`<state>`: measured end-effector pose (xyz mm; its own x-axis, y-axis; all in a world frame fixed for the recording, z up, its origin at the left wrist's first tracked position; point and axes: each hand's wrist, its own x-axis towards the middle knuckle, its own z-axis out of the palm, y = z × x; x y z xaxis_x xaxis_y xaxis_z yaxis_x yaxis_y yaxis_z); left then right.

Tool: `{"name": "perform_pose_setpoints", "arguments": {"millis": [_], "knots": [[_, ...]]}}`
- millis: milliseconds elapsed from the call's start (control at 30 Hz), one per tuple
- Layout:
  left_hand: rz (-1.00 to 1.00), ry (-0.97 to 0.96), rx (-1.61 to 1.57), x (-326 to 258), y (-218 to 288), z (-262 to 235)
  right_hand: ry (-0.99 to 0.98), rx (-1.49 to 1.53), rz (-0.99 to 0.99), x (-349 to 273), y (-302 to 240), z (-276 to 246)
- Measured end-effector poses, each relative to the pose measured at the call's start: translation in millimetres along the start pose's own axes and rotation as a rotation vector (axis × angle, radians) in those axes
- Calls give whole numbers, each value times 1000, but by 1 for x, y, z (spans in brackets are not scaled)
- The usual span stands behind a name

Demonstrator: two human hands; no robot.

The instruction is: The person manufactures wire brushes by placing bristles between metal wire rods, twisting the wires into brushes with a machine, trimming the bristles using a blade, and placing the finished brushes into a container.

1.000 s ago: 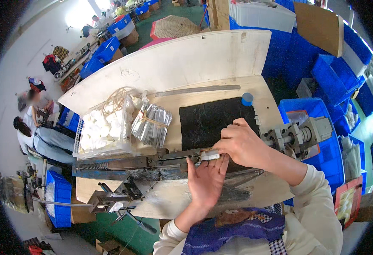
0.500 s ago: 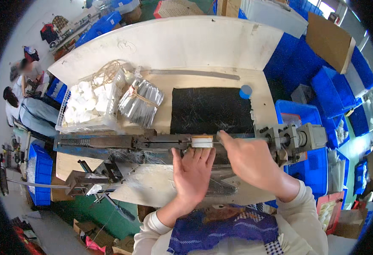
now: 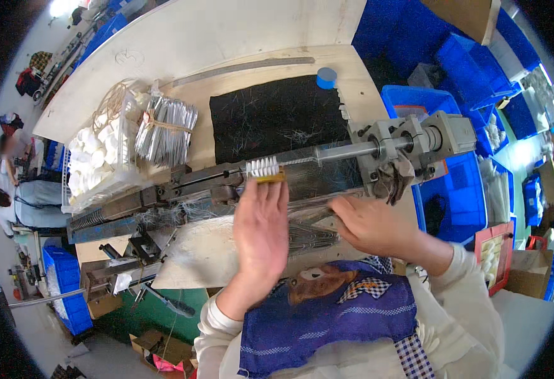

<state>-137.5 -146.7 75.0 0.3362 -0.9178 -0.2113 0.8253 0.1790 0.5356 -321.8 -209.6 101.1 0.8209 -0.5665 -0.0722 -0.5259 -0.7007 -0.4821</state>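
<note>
**Brush lies just past our left fingertips, right hand off to the side**

So here's how we're sitting. Our left hand (image 3: 261,227) is nearer: palm flattish, fingers straight out, tips against a yellow strip (image 3: 270,177). Our right hand (image 3: 372,224) is near and right of that, clear of the brush, fingers curled in over some loose wires (image 3: 312,235); we can't tell if it's pinching one.

The white brush (image 3: 263,166) is just beyond the strip. Its long axis runs left to right, right end a bit farther from us, and its twisted wire carries on toward the spindle (image 3: 346,151), pretty much in line with it.

Surface-wise, it's a pale wood bench (image 3: 201,256), littered with wire offcuts around the rig. Past the rig there's a black mat (image 3: 258,117), also sprinkled with bits, with a white basket (image 3: 103,194) and a silvery bundle (image 3: 165,132) left of it, and a blue cap (image 3: 326,78) at its far right corner. Behind that stands a white board (image 3: 239,31); blue bins (image 3: 469,72) pile up far right, and two people are far left.
</note>
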Motion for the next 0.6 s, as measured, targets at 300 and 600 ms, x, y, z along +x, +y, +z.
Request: {"name": "perform_pose_setpoints", "arguments": {"millis": [300,600], "knots": [[-371,-260,107,-53,-4,5,-15,273,255,-35,52,78],[412,1322,2185,-182,124,-203,297,420,219,-42,47,54]]}}
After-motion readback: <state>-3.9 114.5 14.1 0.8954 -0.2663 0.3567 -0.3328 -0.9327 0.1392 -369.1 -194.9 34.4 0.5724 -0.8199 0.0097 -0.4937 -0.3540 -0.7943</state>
